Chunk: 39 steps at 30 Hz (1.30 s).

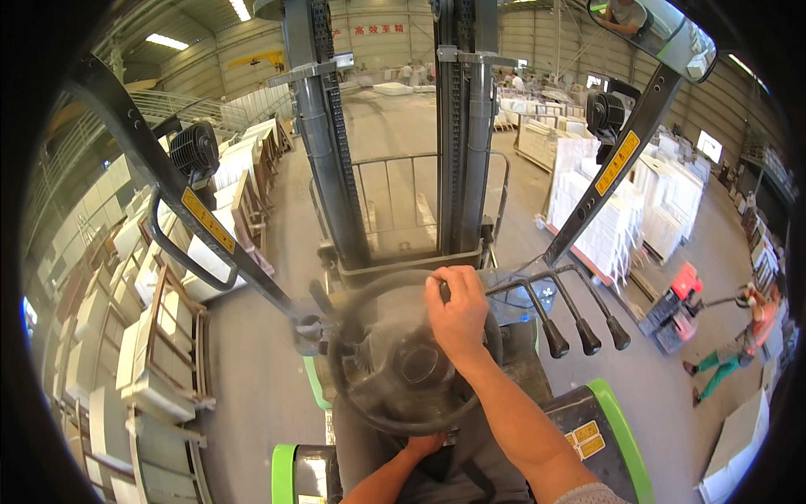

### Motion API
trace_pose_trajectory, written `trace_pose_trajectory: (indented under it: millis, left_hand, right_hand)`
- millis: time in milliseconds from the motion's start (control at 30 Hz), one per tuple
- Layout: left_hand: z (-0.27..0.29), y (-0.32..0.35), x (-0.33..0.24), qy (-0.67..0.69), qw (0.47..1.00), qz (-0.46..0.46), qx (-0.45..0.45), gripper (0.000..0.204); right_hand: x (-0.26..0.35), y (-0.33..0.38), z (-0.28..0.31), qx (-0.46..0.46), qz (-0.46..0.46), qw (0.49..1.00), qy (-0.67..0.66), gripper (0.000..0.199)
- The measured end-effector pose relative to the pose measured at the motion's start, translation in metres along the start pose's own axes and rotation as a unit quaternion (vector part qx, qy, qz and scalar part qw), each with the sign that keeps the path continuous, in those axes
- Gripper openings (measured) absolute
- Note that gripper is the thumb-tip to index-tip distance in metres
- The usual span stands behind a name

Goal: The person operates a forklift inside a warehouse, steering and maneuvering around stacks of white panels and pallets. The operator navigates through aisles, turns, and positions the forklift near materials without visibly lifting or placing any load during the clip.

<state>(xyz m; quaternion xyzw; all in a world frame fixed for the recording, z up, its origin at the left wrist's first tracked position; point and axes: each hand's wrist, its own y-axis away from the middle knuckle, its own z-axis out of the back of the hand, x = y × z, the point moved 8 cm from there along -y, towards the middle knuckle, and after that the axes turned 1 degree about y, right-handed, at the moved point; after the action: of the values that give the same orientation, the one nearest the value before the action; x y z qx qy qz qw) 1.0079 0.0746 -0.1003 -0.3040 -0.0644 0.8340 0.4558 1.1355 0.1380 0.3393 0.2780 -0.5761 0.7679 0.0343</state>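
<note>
My right hand (460, 315) is closed round a dark steering knob (444, 291) at the top right of the forklift's steering wheel (344, 388). The black wheel looks blurred, and its hub sits below and left of that hand. My left hand (426, 443) rests low between my legs, under the bottom rim of the wheel. Its fingers are mostly hidden, so what it touches cannot be made out. Three levers with black knobs (590, 336) stand to the right of the wheel, apart from my right hand.
Ahead rises the forklift mast (323, 139), with a load guard (395, 197) behind it. Racks of pale slabs (155, 370) line the left. Wrapped white stacks (592, 210) stand at the right, near a person (747, 332) with a red pallet truck (678, 294). A mirror (663, 29) hangs top right.
</note>
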Motion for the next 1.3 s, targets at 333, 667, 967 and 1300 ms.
trace_pose_trajectory:
  millis: [333,667,967,1300]
  left_hand:
    - [0.187,0.128,0.225,0.114,0.993,-0.007,0.031,0.023]
    - [0.178,0.138,0.295,0.06,0.996,-0.061,0.035,0.025]
    - [0.19,0.208,0.165,0.033,0.997,-0.075,0.004,0.015]
    - [0.199,0.095,0.291,0.089,0.988,0.029,0.126,0.026]
  right_hand:
    - [0.216,0.066,-0.237,-0.021,0.018,1.0,-0.001,0.013]
    - [0.211,0.088,-0.302,-0.057,0.033,0.997,-0.033,0.015]
    - [0.27,0.101,-0.17,-0.05,0.024,0.998,-0.028,0.009]
    - [0.216,0.043,-0.306,-0.035,0.02,0.999,0.013,0.015]
